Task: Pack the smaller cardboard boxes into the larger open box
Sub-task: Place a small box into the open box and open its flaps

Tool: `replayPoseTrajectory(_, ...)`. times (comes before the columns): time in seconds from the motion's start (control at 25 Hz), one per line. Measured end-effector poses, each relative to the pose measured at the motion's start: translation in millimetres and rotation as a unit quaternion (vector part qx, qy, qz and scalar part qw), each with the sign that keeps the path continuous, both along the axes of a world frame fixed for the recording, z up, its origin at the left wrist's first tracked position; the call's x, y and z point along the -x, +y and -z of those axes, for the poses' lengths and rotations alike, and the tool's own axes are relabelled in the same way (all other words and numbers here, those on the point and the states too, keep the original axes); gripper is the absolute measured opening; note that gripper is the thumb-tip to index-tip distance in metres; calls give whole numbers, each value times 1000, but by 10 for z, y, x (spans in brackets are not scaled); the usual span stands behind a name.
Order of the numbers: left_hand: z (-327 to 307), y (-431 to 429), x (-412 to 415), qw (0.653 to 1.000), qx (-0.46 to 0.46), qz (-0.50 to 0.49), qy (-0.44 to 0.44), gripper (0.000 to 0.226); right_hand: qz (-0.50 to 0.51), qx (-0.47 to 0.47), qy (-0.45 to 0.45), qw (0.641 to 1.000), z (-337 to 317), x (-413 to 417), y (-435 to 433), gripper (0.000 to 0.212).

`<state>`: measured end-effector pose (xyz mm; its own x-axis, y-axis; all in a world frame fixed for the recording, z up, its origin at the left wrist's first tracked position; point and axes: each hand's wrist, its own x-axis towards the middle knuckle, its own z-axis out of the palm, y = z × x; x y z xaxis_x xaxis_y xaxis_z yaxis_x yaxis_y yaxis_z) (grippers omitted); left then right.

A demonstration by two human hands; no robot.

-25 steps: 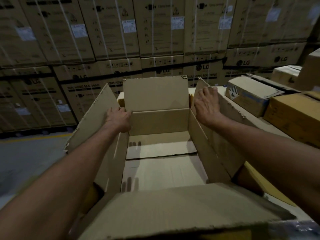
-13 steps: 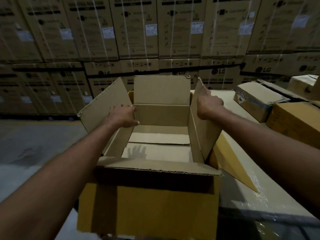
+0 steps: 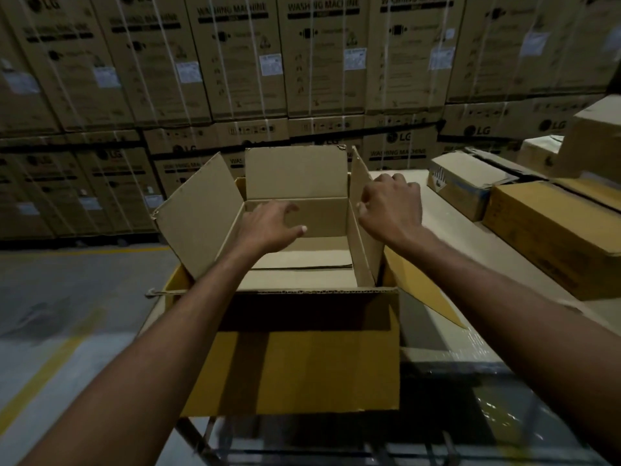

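Head view has the larger open box [image 3: 289, 351] empty beside the counter's [image 3: 447, 230] left edge, left hand [image 3: 268, 223] hovering loose-fingered over it, right hand [image 3: 391, 203] curled by its right flap [image 3: 364, 257], grip unclear; smaller cardboard boxes [image 3: 551, 227] on the counter look stiff, probably light; take opposite sides.

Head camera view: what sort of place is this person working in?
Probably a warehouse: strapped washing machine cartons stacked high behind, a concrete floor with painted yellow lines, and an open box at hand.
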<state>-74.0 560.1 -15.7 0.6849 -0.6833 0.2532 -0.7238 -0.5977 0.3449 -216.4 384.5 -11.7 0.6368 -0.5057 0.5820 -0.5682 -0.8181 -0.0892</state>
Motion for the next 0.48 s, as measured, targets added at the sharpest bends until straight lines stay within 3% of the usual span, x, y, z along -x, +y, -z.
replayPoseTrajectory(0.32, 95, -381, 956, 998, 48, 49, 6, 55, -4, -2, -119, 993, 171, 707, -70, 23)
replayPoseTrajectory(0.48, 144, -698, 1378, 994, 87, 61, 1, 49, -7, -17, -135, 991, 233, 1050, -412, 22)
